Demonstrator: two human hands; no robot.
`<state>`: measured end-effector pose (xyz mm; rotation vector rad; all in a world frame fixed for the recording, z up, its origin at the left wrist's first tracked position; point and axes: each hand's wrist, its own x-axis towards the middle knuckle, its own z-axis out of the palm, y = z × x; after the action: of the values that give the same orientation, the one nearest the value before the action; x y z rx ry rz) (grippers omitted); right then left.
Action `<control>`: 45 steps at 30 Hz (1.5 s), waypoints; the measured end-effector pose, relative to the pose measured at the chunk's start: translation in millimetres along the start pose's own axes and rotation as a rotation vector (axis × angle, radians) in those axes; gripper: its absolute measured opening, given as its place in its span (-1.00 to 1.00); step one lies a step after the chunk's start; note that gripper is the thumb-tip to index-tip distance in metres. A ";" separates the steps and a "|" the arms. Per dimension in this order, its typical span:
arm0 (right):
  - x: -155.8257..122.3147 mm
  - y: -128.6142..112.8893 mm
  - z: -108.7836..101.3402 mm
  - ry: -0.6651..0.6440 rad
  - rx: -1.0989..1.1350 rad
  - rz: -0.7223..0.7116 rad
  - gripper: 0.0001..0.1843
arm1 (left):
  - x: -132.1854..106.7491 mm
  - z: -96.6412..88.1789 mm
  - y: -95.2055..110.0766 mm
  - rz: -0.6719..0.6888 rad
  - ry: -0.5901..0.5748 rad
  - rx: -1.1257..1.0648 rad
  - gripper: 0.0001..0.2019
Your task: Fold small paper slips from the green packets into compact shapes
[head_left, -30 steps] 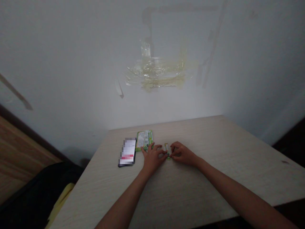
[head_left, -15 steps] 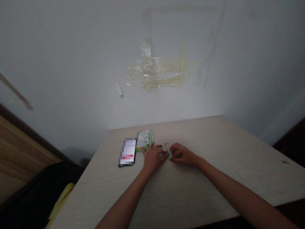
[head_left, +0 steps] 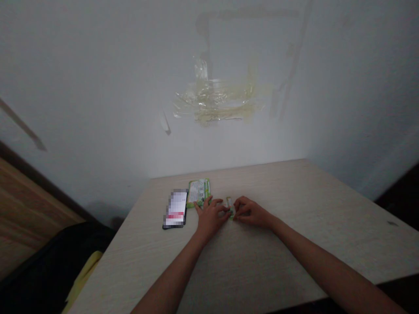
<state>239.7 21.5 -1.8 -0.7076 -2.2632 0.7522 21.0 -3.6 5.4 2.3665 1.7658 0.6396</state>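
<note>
Looking down at the bench [head_left: 131,248], we find a small green-and-white strip [head_left: 229,201] lying between our two hands, and its details are hard to make out. Its near part is partly hidden by the fingertips of our left hand [head_left: 211,216], while its far end shows, pointing toward the wall [head_left: 275,139]. The strip is to the right of the left grip, whose thumb and forefinger bend close to it; we cannot tell if they pinch it or only hold it down. On its other side, the right hand [head_left: 249,211] has its fingers curled and the tips near to each other, just beside the strip's right edge; whether this grip has caught the edge, we cannot tell either. The outer fingers of the left hand are spread and cover a near corner of a green packet [head_left: 198,192], whose print is too small for us to read. Left of this packet lies a phone [head_left: 176,209], its screen partly covered by coarse blocks. Both forearms are cut off by the lower border.
</note>
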 end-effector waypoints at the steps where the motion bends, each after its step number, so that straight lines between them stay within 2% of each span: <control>1: 0.4 2.4 0.1 0.024 -0.001 0.016 -0.87 | -0.1 -0.1 0.1 0.002 0.001 0.003 -0.85; 6: 2.5 10.8 1.1 0.131 -0.063 0.089 -0.90 | 0.4 0.8 -0.7 -0.001 0.000 -0.005 -0.84; 13: 3.0 3.5 2.2 0.104 -0.146 0.063 -0.89 | 0.7 0.8 -0.8 -0.003 -0.004 -0.008 -0.83; 26: 9.7 15.4 10.2 0.234 -0.309 0.128 -0.87 | 0.8 -3.3 2.4 -0.011 -0.023 -0.002 -0.85; 45: 23.3 26.8 16.7 0.302 -0.463 0.220 -0.80 | 1.6 -3.1 0.3 0.004 -0.022 -0.027 -0.84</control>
<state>220.3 49.8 -20.9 -1.2131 -2.1105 0.1866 20.3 -2.7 8.8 2.3508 1.7334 0.6308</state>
